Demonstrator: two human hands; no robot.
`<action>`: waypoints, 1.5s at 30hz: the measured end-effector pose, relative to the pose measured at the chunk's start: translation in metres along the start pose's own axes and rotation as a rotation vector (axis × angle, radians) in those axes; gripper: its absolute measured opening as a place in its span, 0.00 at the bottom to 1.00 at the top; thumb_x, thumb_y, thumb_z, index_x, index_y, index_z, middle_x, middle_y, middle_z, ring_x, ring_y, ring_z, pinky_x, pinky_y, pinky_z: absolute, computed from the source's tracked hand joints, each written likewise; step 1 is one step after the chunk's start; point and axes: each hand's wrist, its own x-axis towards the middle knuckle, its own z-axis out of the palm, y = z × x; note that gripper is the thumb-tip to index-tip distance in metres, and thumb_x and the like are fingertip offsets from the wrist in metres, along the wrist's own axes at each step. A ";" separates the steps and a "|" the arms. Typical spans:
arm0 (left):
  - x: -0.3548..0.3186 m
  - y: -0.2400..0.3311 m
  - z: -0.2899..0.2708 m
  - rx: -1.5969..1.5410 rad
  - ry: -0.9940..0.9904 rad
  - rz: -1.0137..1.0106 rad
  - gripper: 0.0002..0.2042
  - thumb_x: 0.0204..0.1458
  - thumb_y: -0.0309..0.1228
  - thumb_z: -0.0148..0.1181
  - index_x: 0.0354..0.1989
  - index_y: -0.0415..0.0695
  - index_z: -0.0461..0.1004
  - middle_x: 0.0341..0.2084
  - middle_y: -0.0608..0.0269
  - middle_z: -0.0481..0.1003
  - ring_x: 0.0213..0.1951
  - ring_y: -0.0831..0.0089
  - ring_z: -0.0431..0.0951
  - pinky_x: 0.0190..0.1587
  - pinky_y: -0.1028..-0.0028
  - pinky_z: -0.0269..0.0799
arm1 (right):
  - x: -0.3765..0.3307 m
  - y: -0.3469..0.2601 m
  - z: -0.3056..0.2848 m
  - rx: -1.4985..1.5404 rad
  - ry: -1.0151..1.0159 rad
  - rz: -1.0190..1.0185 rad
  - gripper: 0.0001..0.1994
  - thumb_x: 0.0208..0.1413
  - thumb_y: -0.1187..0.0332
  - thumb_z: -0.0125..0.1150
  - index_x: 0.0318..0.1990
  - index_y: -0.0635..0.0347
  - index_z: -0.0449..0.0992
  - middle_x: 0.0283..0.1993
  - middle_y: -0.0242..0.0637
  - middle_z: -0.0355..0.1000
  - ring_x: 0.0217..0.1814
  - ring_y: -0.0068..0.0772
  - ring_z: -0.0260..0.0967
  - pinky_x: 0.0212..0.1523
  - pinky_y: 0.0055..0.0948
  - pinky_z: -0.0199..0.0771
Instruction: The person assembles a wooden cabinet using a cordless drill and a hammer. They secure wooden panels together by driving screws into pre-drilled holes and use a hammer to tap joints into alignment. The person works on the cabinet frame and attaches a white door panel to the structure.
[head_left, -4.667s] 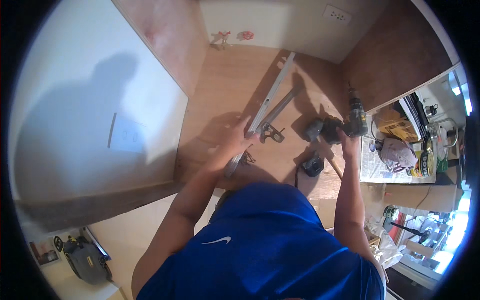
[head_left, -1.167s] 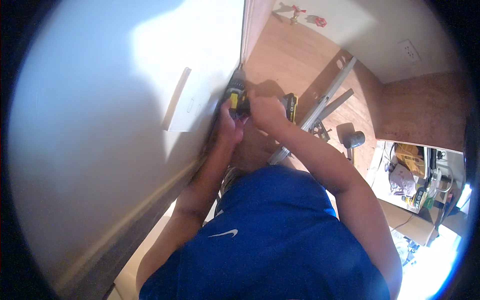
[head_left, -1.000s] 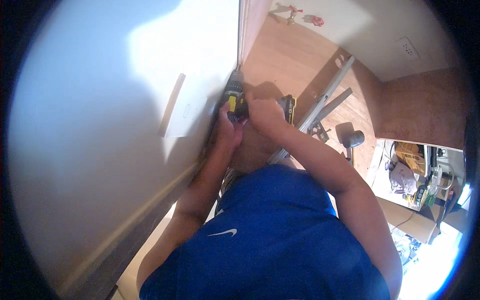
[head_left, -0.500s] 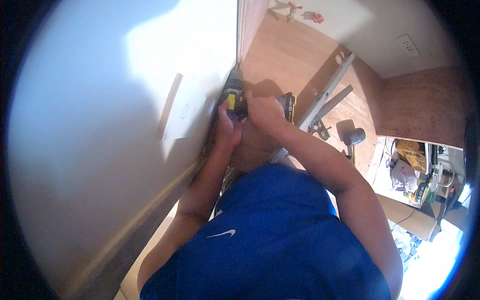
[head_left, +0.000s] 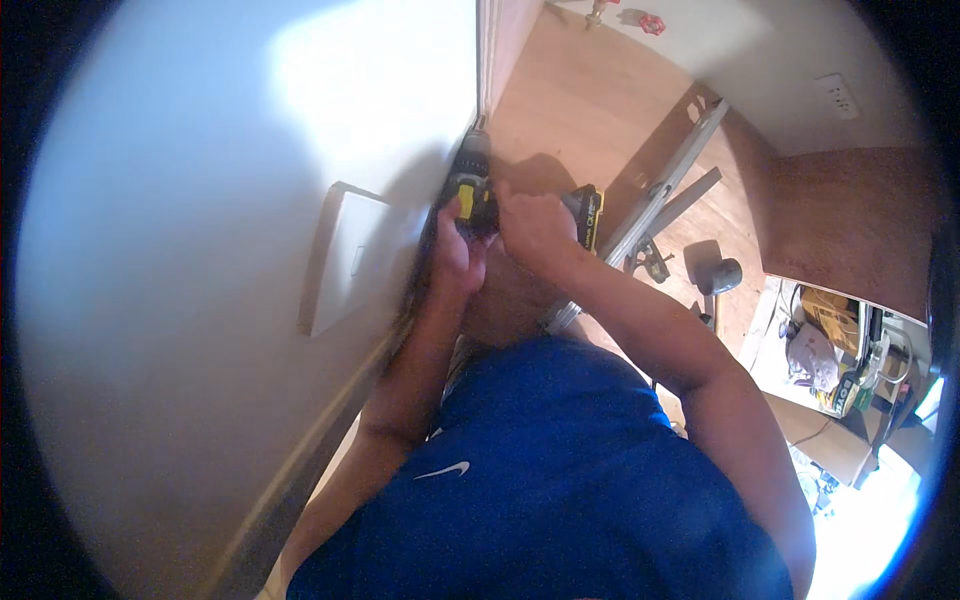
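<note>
A black and yellow cordless drill (head_left: pixel 467 196) lies along the wall, its chuck pointing away from me at a metal strip (head_left: pixel 483 60) that runs up the wall's edge. My right hand (head_left: pixel 538 228) is wrapped round the drill's handle, with the battery pack (head_left: pixel 590 212) sticking out to the right of it. Under the rear of the drill body, my left hand (head_left: pixel 458 252) supports it with curled fingers. Whether the bit touches the strip is too small to tell.
A long metal level (head_left: pixel 668 185) lies across the wooden board at right. Beyond it are a mallet (head_left: pixel 722 275) and a dark clamp-like tool (head_left: pixel 655 262). A white switch plate (head_left: pixel 352 255) juts from the left wall. Red valve handles (head_left: pixel 651 24) and an outlet (head_left: pixel 838 97) are on the far wall.
The view has shifted slightly, so the switch plate sits lower and the right-hand things sit farther right. Both hands keep the same hold on the drill.
</note>
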 end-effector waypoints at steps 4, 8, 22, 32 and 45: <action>-0.007 0.005 0.022 -0.031 0.102 0.012 0.18 0.65 0.48 0.52 0.52 0.49 0.73 0.39 0.66 0.81 0.37 0.68 0.82 0.34 0.66 0.78 | 0.001 0.000 -0.004 0.007 0.002 0.010 0.14 0.58 0.69 0.57 0.50 0.62 0.69 0.34 0.52 0.81 0.36 0.55 0.83 0.37 0.50 0.84; -0.001 0.003 0.010 -0.014 0.064 0.011 0.18 0.64 0.48 0.53 0.52 0.49 0.73 0.39 0.66 0.81 0.37 0.68 0.82 0.35 0.66 0.76 | 0.001 -0.003 -0.010 0.064 -0.021 0.044 0.14 0.59 0.70 0.56 0.51 0.62 0.70 0.35 0.51 0.81 0.37 0.58 0.82 0.39 0.51 0.84; 0.002 0.000 0.009 0.000 0.065 0.029 0.17 0.65 0.45 0.52 0.55 0.48 0.74 0.46 0.62 0.80 0.46 0.66 0.83 0.51 0.62 0.80 | 0.002 -0.004 -0.014 0.038 -0.077 0.078 0.16 0.57 0.69 0.60 0.51 0.62 0.70 0.37 0.51 0.82 0.40 0.56 0.82 0.40 0.51 0.83; -0.004 0.003 0.009 -0.010 -0.070 0.073 0.18 0.66 0.44 0.51 0.58 0.47 0.71 0.51 0.61 0.78 0.52 0.67 0.79 0.57 0.59 0.74 | -0.004 -0.009 -0.011 0.026 -0.072 0.097 0.20 0.56 0.69 0.62 0.55 0.58 0.67 0.37 0.48 0.81 0.41 0.56 0.82 0.40 0.51 0.83; -0.007 -0.005 0.004 -0.040 -0.093 0.131 0.17 0.64 0.45 0.55 0.54 0.47 0.73 0.46 0.64 0.80 0.47 0.68 0.81 0.53 0.64 0.77 | -0.015 -0.015 -0.021 -0.019 -0.090 0.070 0.16 0.59 0.69 0.59 0.53 0.61 0.70 0.40 0.50 0.82 0.44 0.54 0.83 0.44 0.48 0.84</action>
